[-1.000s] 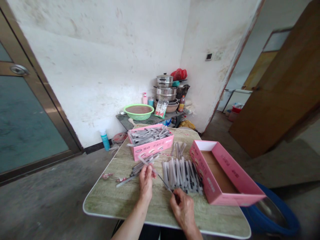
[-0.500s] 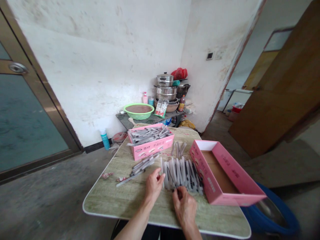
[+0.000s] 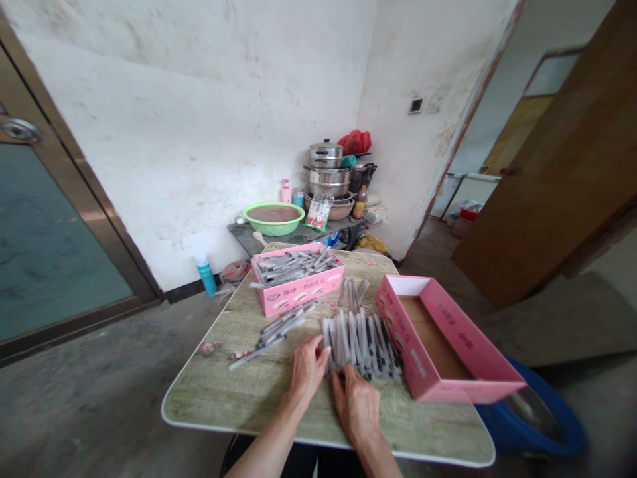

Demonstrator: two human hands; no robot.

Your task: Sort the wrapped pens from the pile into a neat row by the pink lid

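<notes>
A row of pens with translucent whitish barrels and some dark parts lies side by side on the table. At the row's left end, my left hand has its thumb and fingers curled together on the outermost pen. My right hand is closed at the near ends of the left-hand pens, fingertips pinched on a pen mostly hidden beneath them. Left of the row rests a loose bunch of similar pens. Behind it, a pink box is heaped with more. A few pens lie beyond the row.
A second pink box, open-topped with a bare brown bottom, stands right of the row. The wood-patterned table has a pale rim. Past its far edge, a green basin and stacked steel pots stand on a low surface.
My right hand has moved left along the near ends of the row. The dark pen slanting from its fingers earlier now lies in line with the others. My left hand stays at the row's left end.
</notes>
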